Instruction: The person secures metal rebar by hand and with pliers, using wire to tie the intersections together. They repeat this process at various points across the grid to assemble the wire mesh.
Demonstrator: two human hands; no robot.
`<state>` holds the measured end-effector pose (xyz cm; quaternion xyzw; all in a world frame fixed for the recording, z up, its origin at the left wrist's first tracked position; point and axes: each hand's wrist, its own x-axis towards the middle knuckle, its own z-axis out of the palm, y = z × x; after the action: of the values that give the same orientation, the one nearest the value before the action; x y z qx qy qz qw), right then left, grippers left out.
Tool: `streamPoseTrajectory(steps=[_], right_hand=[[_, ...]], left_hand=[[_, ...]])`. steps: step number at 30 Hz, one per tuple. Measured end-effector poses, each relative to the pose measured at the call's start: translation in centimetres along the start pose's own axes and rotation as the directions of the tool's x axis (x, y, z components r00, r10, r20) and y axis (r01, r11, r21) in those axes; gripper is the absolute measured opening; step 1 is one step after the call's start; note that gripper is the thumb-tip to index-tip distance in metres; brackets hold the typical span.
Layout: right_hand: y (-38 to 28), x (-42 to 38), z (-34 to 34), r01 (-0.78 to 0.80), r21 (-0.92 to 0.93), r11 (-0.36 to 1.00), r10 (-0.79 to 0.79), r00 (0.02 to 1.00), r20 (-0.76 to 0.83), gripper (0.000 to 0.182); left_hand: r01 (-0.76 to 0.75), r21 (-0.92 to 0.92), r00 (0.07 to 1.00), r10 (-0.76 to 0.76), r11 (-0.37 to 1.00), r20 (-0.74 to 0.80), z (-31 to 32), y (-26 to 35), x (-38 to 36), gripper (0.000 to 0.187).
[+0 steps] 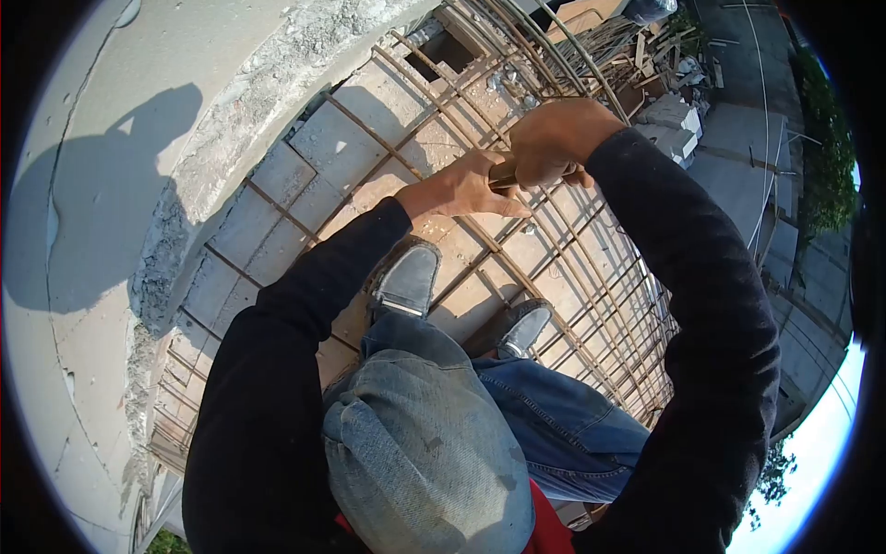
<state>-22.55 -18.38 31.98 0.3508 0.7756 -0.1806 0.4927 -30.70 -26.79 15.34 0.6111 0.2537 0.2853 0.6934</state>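
Sunlit outdoor site, curved concrete wall (pixel 111 277), rebar grid (pixel 572 277) over formwork, rubble pile (pixel 669 111) beyond

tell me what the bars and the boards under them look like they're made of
Bars: likely steel rebar, thin, dark and rusty brown, laid in a crossing grid. Boards: probably plywood formwork, flat pale panels with visible seams, dusty. The slab edge looks like rough grey concrete.

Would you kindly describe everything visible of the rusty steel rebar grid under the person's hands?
The rusty steel rebar grid is a mesh of thin brown bars crossing at right angles, laid over pale formwork panels beside a grey concrete wall. Both grey shoes stand on it. The left hand and right hand meet at a crossing, gripping a small, mostly hidden tool.
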Motion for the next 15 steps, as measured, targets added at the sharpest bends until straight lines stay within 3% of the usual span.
streamPoseTrajectory(steps=[1,2,3,4,5,6,8,10,12,13,14,15], right_hand=[[-0.1,-0.1,-0.5,-0.06,-0.008,0.998,0.061,0.993,0.104,0.024],[0.2,-0.3,0.2,-0.066,-0.004,0.998,0.066,0.992,0.107,0.024],[0.5,-0.7,1.4,0.098,-0.112,0.989,-0.115,0.98,-0.163,0.032],[0.5,-1.1,2.7,0.223,-0.258,0.94,-0.313,0.863,-0.395,0.04],[-0.4,-1.2,3.5,0.125,-0.418,0.9,-0.301,0.87,-0.39,0.045],[-0.5,-1.2,4.9,0.12,-0.42,0.899,-0.299,0.871,-0.39,0.045],[-0.1,-1.0,7.3,-0.034,-0.481,0.876,-0.317,0.71,-0.629,0.046],[0.9,-0.3,7.5,0.029,-0.448,0.893,-0.325,0.731,-0.6,0.041],[2.8,-0.6,5.9,0.163,-0.064,0.984,-0.174,0.953,-0.248,0.031],[3.3,-0.9,4.3,0.25,0.023,0.968,-0.247,0.965,-0.086,0.028],[4.2,-0.4,4.3,0.247,0.034,0.968,-0.243,0.965,-0.094,0.028],[5.4,-0.1,4.6,0.133,0.406,0.904,-0.163,0.986,0.04,0.032]], left_hand=[[0.16,-0.065,0.987,-0.157,0.985,0.043,-0.3,-0.6,0.9,0.042],[0.315,-0.122,0.947,-0.304,0.941,0.098,-0.7,-0.5,1.7,0.041],[0.212,-0.246,0.972,-0.178,0.946,0.152,-1.5,-0.6,1.8,0.036],[0.27,-0.339,0.947,-0.184,0.901,0.265,-2.7,-1.2,1.7,0.035],[0.305,-0.371,0.928,-0.186,0.877,0.323,-3.9,-1.7,2.1,0.033],[0.34,-0.395,0.907,-0.187,0.853,0.378,-4.7,-2.1,2.5,0.032],[0.339,-0.301,0.891,-0.202,0.891,0.406,-4.6,-2.0,3.2,0.033],[0.347,-0.21,0.87,-0.23,0.914,0.436,-4.4,-1.9,4.0,0.033],[0.244,-0.19,0.873,-0.13,0.951,0.47,-3.9,-1.6,4.5,0.041],[0.177,-0.293,0.947,-0.081,0.94,0.312,-2.6,-1.4,3.8,0.049],[0.185,-0.285,0.942,-0.087,0.941,0.323,-2.3,-0.6,3.3,0.049],[0.237,-0.162,0.93,-0.175,0.958,0.323,-2.4,0.3,2.8,0.055]])
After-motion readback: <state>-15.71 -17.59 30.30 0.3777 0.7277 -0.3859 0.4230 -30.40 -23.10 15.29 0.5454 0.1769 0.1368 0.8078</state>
